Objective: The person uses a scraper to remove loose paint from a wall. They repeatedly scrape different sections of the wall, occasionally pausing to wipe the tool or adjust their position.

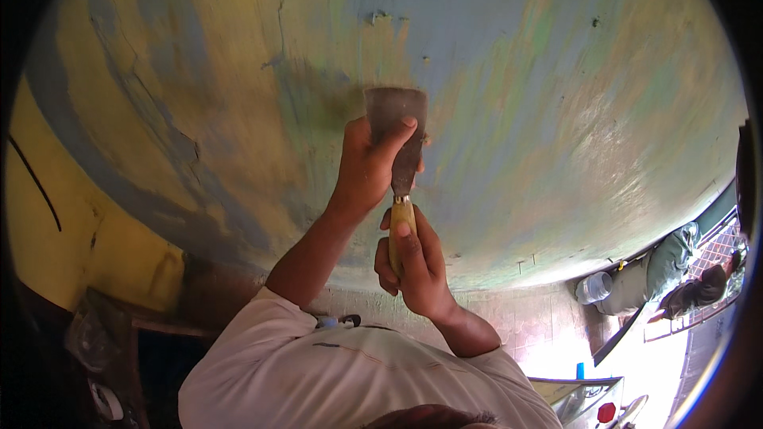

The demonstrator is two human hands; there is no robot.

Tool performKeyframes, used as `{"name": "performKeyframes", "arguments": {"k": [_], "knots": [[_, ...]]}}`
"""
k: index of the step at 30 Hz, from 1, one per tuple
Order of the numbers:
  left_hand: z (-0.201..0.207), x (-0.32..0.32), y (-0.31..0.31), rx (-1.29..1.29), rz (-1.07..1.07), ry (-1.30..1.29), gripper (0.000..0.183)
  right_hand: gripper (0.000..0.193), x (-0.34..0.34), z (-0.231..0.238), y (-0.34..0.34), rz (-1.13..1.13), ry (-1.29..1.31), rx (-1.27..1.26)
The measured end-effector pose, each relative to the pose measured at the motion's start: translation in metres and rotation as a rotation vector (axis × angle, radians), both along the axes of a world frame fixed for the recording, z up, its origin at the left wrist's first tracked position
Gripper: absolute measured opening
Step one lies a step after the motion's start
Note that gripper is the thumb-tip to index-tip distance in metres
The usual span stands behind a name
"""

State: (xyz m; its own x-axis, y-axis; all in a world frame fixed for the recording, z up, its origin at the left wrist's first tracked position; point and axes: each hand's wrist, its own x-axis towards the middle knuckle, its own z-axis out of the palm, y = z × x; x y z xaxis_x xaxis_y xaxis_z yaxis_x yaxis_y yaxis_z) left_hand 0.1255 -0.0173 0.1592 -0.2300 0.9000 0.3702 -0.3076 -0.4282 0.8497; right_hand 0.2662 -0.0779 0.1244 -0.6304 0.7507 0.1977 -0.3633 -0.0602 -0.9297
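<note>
A wide scraper (pixel 388 103) with a dark metal blade and a pale wooden handle points up against a painted wall (pixel 509 103). My left hand (pixel 363 165) grips the blade, its thumb lying across the face and its other fingers mostly hidden behind. Lower down, my right hand (pixel 423 270) is wrapped round the handle, the thumb along its front. The wall around the blade shows patchy yellow, green and grey-blue paint. Whether the blade's edge touches the wall, I cannot tell.
Long cracks (pixel 163 115) run down the wall on the left, and a chipped spot (pixel 380 16) lies above the blade. A translucent bucket (pixel 594 287) and a stuffed grey-green sack (pixel 671 258) sit at the right. Dark furniture (pixel 111 349) stands at lower left.
</note>
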Motion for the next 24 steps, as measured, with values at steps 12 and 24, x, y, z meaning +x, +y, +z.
{"name": "performKeyframes", "arguments": {"k": [12, 24], "knots": [[0.009, -0.002, 0.000, 0.058, 0.018, 0.036, 0.028, 0.033, -0.003, 0.003, 0.002, 0.010, -0.040, -0.029], [0.024, -0.002, 0.002, 0.108, 0.053, 0.030, 0.028, 0.032, 0.001, 0.018, 0.012, 0.043, -0.027, 0.044]]}}
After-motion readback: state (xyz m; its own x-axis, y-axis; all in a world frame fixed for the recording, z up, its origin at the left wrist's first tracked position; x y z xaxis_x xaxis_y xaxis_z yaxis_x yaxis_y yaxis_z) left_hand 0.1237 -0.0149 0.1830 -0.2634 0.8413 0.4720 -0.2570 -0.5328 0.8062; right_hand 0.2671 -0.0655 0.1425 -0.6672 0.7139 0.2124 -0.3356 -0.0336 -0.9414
